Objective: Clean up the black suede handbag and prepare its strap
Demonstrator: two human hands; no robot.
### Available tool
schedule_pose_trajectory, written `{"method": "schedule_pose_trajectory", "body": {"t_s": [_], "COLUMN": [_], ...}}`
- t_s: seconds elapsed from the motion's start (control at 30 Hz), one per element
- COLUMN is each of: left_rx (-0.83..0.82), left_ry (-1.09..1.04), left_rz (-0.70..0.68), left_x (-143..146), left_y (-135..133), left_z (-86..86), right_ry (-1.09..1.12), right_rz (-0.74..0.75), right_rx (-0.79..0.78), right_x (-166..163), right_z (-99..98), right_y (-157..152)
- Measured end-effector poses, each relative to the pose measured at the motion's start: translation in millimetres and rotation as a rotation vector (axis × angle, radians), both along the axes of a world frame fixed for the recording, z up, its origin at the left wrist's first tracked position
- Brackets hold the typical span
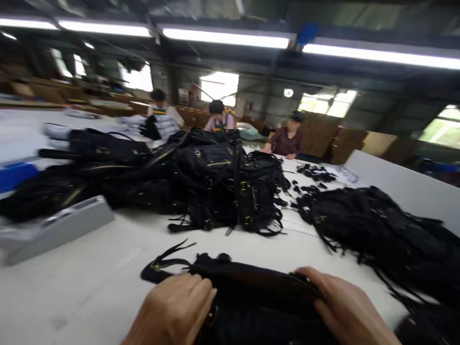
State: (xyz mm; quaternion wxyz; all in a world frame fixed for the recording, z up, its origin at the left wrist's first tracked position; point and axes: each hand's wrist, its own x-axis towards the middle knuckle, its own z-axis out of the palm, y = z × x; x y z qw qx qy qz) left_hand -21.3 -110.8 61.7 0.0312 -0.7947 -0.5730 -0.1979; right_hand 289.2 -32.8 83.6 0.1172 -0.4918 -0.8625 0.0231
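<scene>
In front of me at the bottom of the head view is a black bag (258,321) with gold-coloured fittings, its mouth spread apart and its inside dark. My left hand (176,306) is closed on the bag's left edge, beside a strap (161,266) that trails onto the table. On the other side, my right hand (341,302) grips the right edge of the opening, thumb apart from the fingers. The lower part of the bag is cut off by the frame.
A large pile of black bags (215,172) lies across the white table (118,258). More black bags (381,230) lie at the right. A grey holder (68,230) and blue bin (17,176) are at left. Three people work behind the pile; small black pieces (316,172) lie near one.
</scene>
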Motion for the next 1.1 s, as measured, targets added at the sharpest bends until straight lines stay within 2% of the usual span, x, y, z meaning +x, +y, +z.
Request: {"method": "schedule_pose_trajectory", "body": {"t_s": [0.03, 0.07, 0.1, 0.13, 0.17, 0.23, 0.3, 0.33, 0.43, 0.5, 0.57, 0.63, 0.7, 0.77, 0.83, 0.9, 1.0, 1.1], "left_rx": [0.195, 0.302, 0.382, 0.370, 0.295, 0.042, -0.194, -0.259, -0.288, -0.317, -0.376, -0.490, -0.657, -0.759, -0.803, -0.816, -0.802, -0.752], "left_ry": [0.010, 0.028, 0.042, 0.067, 0.096, 0.143, 0.183, 0.193, 0.203, 0.216, 0.213, 0.088, -0.176, -0.294, -0.394, -0.484, -0.603, -0.711], "left_rz": [-0.073, -0.113, -0.142, -0.153, -0.147, -0.104, -0.045, -0.018, 0.023, 0.023, -0.008, -0.064, -0.124, -0.108, -0.052, -0.009, -0.025, -0.053], "left_x": [0, 0, 0, 0, 0, 0, -1, 0, 4, 8, 12, 15, 15, 12, 9, 6, 3, 0], "left_y": [7, 14, 22, 31, 40, 59, 78, 85, 95, 95, 93, 96, 103, 114, 123, 129, 129, 119], "left_z": [1.1, 2.3, 3.2, 3.5, 3.3, 4.4, 12.8, 21.1, 56.5, 75.9, 78.5, 58.2, 18.4, -29.7, -72.5, -101.2, -117.5, -116.1], "right_ry": [-0.015, -0.016, 0.006, 0.026, 0.044, 0.049, 0.031, 0.031, 0.100, 0.146, 0.131, 0.067, -0.004, -0.054, -0.073, -0.079, -0.082, -0.090], "right_rz": [-0.035, -0.055, -0.076, -0.089, -0.101, -0.109, -0.119, -0.127, -0.147, -0.139, -0.115, -0.096, -0.083, -0.091, -0.132, -0.185, -0.221, -0.213], "right_rx": [-0.094, -0.201, -0.237, -0.258, -0.250, -0.214, -0.156, -0.111, 0.015, 0.025, -0.055, -0.232, -0.448, -0.607, -0.657, -0.649, -0.593, -0.528], "right_x": [2, -1, -6, -12, -17, -26, -29, -28, -21, -16, -12, -12, -14, -19, -22, -22, -23, -30], "right_z": [4.0, 7.2, 9.4, 10.5, 10.6, 9.0, 9.3, 11.4, 26.9, 37.9, 39.0, 23.4, -7.9, -45.9, -78.2, -96.1, -95.6, -84.1], "right_y": [-5, -7, -6, -4, -1, 5, 11, 14, 20, 22, 26, 35, 47, 61, 72, 78, 75, 56]}}
